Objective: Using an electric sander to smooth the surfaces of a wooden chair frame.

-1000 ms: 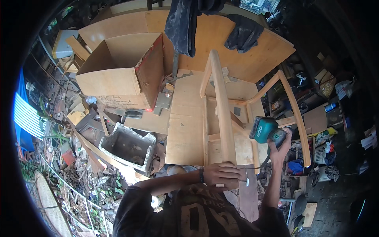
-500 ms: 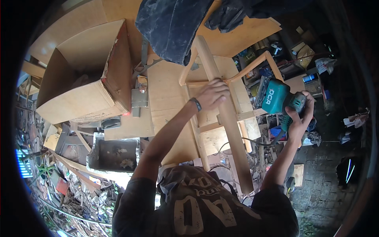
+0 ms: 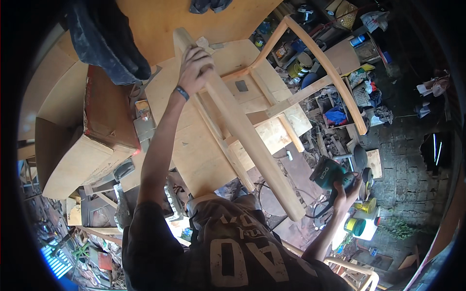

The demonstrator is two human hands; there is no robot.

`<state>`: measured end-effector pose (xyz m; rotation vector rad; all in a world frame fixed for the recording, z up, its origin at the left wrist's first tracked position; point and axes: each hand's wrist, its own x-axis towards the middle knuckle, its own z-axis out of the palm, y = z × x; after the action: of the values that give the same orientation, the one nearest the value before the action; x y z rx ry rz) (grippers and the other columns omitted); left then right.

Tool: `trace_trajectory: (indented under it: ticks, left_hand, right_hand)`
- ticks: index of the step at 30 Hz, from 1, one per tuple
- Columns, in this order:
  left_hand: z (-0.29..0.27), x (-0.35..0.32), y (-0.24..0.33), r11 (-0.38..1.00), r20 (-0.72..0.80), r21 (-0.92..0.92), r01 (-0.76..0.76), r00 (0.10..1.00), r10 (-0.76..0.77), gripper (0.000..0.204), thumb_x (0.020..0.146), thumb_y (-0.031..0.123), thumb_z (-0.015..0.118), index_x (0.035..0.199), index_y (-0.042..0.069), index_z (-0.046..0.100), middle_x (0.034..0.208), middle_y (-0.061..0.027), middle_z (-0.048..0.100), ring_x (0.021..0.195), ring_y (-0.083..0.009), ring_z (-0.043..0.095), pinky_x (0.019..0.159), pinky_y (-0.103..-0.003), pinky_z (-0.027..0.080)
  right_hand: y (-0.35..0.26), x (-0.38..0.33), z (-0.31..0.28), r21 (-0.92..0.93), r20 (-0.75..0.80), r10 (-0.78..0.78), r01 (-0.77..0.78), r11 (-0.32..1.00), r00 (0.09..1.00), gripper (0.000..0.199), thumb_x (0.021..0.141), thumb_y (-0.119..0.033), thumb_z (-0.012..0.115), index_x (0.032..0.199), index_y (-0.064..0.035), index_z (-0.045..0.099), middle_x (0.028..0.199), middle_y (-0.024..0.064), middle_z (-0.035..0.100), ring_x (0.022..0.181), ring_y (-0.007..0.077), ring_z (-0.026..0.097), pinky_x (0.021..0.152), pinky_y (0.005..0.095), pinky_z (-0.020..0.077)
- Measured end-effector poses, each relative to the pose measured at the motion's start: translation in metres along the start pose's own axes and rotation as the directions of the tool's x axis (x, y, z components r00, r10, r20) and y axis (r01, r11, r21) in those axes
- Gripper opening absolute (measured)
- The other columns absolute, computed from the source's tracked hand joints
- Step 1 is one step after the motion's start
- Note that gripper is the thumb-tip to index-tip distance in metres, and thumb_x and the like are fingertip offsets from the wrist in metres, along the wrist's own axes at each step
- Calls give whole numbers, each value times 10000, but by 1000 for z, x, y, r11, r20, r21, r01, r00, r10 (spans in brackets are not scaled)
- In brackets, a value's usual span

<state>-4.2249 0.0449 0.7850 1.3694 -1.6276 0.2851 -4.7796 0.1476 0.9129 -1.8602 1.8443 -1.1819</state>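
A wooden chair frame (image 3: 341,93) lies over the plywood worktop, and its long, broad wooden rail (image 3: 247,140) runs from far left to near right. Close to the far end of that rail, my left hand (image 3: 196,70) curls its fingers over the wood and grips it. My right hand (image 3: 345,194) is wrapped around the body of a green electric sander (image 3: 326,175). The sander hangs to the right of the rail's near end, apart from the wood, and its dark cord (image 3: 318,212) trails toward the left.
The plywood worktop (image 3: 170,138) spreads under the frame. A large open cardboard box (image 3: 111,114) stands left, with dark cloth (image 3: 109,43) by it. Cluttered shelves hold cans and rags at right. A yellow-and-green tub (image 3: 355,226) sits beyond my right forearm.
My right hand has brought the sander nearer to me, down past the rail's near end. My left hand has slid toward the rail's far end. The whole view has turned rightward.
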Motion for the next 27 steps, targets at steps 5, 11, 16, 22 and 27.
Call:
trace_trajectory:
  ticks: [5, 11, 16, 22, 27]
  left_hand:
    - [-12, -38, 173, 993, 148, -66, 101, 985, -91, 80, 776, 140, 669, 836, 89, 652, 999, -81, 640, 1162, -329, 519, 1145, -560, 276]
    - [6, -84, 362, 961, 281, -92, 260, 933, -225, 77, 774, 183, 692, 793, 110, 679, 901, -29, 670, 1139, -303, 542, 1147, -549, 253]
    - [-5, -94, 432, 932, 429, -16, 361, 845, -320, 47, 761, 118, 707, 798, 90, 699, 879, -4, 695, 1057, -272, 595, 1099, -494, 311]
    - [-20, -41, 433, 536, 159, -24, 844, 533, -831, 358, 943, 138, 583, 1267, -14, 594, 1241, -145, 641, 1129, -234, 588, 1023, -403, 415]
    - [26, -80, 385, 491, 113, 377, 785, 488, -866, 998, 806, 86, 687, 1608, 29, 97, 1486, -175, 397, 1169, -256, 536, 984, -366, 462]
  right_hand:
    - [133, -52, 0, -256, 18, 178, -168, 952, 984, 628, 601, -173, 772, 1174, -11, 572, 1051, 237, 604, 991, 446, 585, 918, 477, 458]
    - [247, -108, -8, -242, 196, 337, -288, 927, 921, 620, 603, -174, 787, 1163, -30, 564, 1090, 255, 574, 964, 456, 590, 872, 507, 480]
    - [291, -128, -12, -178, 384, 384, -341, 923, 840, 629, 609, -156, 782, 1180, -60, 539, 1053, 246, 561, 909, 454, 604, 833, 509, 493]
    - [369, -127, -6, -126, 558, 389, -388, 913, 733, 648, 641, -159, 770, 1242, -110, 532, 1065, 252, 540, 916, 485, 605, 817, 527, 494]
    - [432, -132, -1, -169, 509, 432, -406, 898, 744, 617, 672, -207, 769, 1240, -120, 544, 1045, 251, 544, 909, 485, 608, 797, 542, 496]
